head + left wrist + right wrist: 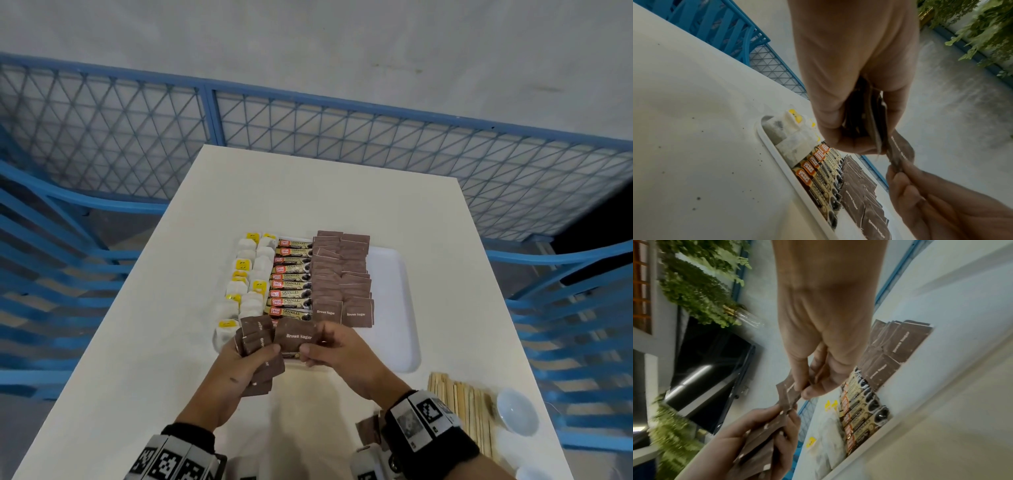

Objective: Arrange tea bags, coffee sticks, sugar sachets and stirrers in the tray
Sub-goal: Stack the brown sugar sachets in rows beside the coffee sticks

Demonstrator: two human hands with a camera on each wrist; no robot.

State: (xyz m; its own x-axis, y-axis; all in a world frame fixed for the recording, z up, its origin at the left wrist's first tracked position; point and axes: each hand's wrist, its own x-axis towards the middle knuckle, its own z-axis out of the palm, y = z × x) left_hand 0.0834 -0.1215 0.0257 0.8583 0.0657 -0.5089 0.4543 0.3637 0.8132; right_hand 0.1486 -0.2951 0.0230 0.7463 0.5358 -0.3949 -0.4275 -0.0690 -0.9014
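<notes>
A white tray (394, 274) lies on the table with tea bags (246, 274) at its left, coffee sticks (291, 277) in the middle and two columns of brown sugar sachets (342, 274) to their right. My left hand (239, 359) grips a fanned stack of brown sugar sachets (255, 337) above the tray's near edge. My right hand (329, 349) pinches a single brown sugar sachet (296, 337) between thumb and fingers, right beside that stack. Wooden stirrers (462, 411) lie on the table at the near right. The pinched sachet (789, 391) also shows in the right wrist view.
A white cup (517, 414) sits next to the stirrers, near the table's right edge. A few loose brown sachets (368, 428) lie under my right wrist. Blue chairs (565, 308) and a blue mesh fence (308, 130) surround the table. The tray's right part is bare.
</notes>
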